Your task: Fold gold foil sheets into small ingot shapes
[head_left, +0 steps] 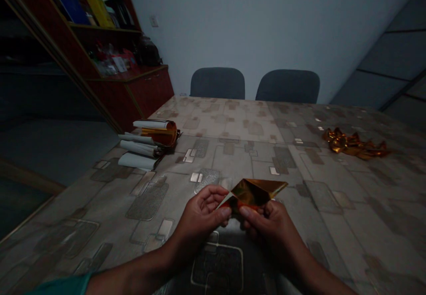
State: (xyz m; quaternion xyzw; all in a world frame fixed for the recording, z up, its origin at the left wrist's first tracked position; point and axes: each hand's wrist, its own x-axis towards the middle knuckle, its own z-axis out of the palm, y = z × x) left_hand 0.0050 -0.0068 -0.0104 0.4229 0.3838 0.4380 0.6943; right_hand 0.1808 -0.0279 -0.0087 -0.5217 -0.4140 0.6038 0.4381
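A piece of folded gold foil paper (256, 190) is held up above the table near its front, with pointed corners to the left and right. A pale underside shows at its left corner. My left hand (208, 208) pinches that left corner between thumb and fingers. At the lower edge, my right hand (264, 219) grips the paper, its thumb lying on the near face and its fingers partly hidden behind. Both hands are close together.
Bent stacks of gold and white paper sheets (146, 144) lie on the left of the patterned table (229, 122). Several folded gold foil pieces (354, 144) sit in a heap at the right. Two dark chairs (218, 83) stand at the far edge, and a red-brown cabinet (149, 88) is at the left.
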